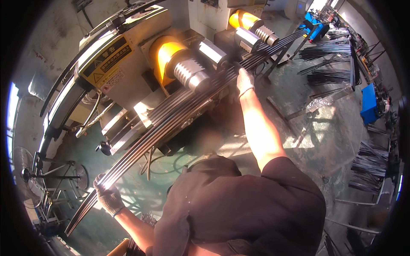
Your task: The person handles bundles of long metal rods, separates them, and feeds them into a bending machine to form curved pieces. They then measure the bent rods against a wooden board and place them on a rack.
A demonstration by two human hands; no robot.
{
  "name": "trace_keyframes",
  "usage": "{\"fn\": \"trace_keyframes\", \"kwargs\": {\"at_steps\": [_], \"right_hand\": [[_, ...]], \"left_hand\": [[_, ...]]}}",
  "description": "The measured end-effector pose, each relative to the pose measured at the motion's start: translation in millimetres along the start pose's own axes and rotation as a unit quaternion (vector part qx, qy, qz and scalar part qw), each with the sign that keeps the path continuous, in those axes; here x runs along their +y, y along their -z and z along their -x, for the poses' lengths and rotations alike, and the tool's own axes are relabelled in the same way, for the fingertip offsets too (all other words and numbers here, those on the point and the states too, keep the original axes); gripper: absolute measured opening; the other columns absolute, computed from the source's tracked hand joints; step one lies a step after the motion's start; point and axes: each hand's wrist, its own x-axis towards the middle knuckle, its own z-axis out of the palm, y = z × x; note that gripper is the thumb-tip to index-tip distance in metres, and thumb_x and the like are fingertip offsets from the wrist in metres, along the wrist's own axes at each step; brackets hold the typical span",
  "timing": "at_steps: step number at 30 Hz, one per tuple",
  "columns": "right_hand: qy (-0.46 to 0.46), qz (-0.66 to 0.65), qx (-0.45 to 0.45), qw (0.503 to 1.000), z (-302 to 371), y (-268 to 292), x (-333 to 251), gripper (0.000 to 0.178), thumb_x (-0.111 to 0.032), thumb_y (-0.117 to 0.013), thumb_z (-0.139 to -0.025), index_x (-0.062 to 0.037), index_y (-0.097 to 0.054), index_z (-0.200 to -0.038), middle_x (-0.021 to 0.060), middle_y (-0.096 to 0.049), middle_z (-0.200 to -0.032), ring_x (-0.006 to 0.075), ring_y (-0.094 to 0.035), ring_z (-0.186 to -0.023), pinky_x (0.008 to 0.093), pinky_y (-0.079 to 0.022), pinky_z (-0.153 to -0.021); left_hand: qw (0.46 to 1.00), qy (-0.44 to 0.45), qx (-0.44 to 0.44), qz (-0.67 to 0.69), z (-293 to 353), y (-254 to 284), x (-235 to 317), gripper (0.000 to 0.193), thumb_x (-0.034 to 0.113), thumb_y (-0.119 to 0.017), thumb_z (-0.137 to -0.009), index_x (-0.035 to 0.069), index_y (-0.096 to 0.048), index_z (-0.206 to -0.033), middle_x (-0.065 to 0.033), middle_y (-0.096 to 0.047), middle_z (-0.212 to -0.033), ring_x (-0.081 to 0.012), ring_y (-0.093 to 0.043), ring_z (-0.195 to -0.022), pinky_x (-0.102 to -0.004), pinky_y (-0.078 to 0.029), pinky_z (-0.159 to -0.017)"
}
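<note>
A bundle of long, thin metal rods [160,123] runs diagonally across the front of a machine [117,59], from the lower left to the upper right. Near its lower left end, my left hand [109,199], in a pale knit glove, is closed round the rods. My right hand [245,81], gloved too, grips the same bundle farther up and to the right; its fingertips are partly hidden among the rods. Just above the rods sit a ridged metal roller [191,73] with a yellow cover [165,53] and a bright metal block [212,52].
A second yellow-covered roller [265,34] stands farther right. Stacks of dark rods [329,74] rest on racks at the right, near a blue box [368,103]. A floor fan [81,176] is at the far left. A cable [149,164] hangs below the machine.
</note>
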Motion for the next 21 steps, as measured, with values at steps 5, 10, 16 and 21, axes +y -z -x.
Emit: {"fn": "trace_keyframes", "kwargs": {"at_steps": [5, 10, 16, 21], "right_hand": [[0.161, 0.115, -0.186, 0.963, -21.8, -20.5, 36.4, 0.031, -0.02, -0.079, -0.102, 0.0036, -0.076, -0.122, 0.01, -0.079, -0.11, 0.0246, -0.075, -0.096, 0.0382, -0.061, -0.088], [0.263, 0.411, -0.193, 0.851, -14.3, -26.4, 39.6, 0.028, -0.028, -0.072, -0.106, -0.0096, -0.079, -0.126, 0.0124, -0.081, -0.104, 0.0274, -0.078, -0.094, 0.0392, -0.063, -0.084], [0.107, 0.296, -0.224, 0.922, -21.7, -36.3, 23.1, 0.046, -0.044, -0.077, -0.101, 0.0005, -0.08, -0.111, 0.0112, -0.082, -0.105, 0.0281, -0.078, -0.096, 0.041, -0.06, -0.085], [-0.024, 0.179, -0.141, 0.973, -7.9, -42.6, -22.6, 0.039, -0.042, -0.078, -0.098, -0.0042, -0.082, -0.104, 0.0128, -0.081, -0.097, 0.029, -0.077, -0.092, 0.0402, -0.058, -0.081]], "left_hand": [[0.988, 0.104, 0.037, 0.113, -20.0, -29.5, 33.4, 0.023, 0.009, -0.068, -0.111, -0.004, -0.068, -0.13, -0.016, -0.075, -0.126, -0.0283, -0.073, -0.121, -0.0446, -0.062, -0.11], [0.961, 0.15, 0.037, 0.228, -34.7, -76.4, 14.9, 0.023, 0.011, -0.066, -0.11, -0.003, -0.07, -0.128, -0.0156, -0.074, -0.124, -0.0284, -0.073, -0.117, -0.04, -0.058, -0.106], [0.979, 0.16, 0.037, 0.119, -30.2, -138.1, -2.8, 0.024, 0.0, -0.07, -0.102, -0.001, -0.075, -0.125, -0.0163, -0.077, -0.118, -0.0316, -0.075, -0.112, -0.0391, -0.057, -0.099], [0.97, 0.162, 0.021, 0.178, -38.6, -149.3, 8.9, 0.024, 0.008, -0.067, -0.109, -0.002, -0.072, -0.13, -0.0164, -0.077, -0.124, -0.0298, -0.074, -0.12, -0.0406, -0.058, -0.108]]}}
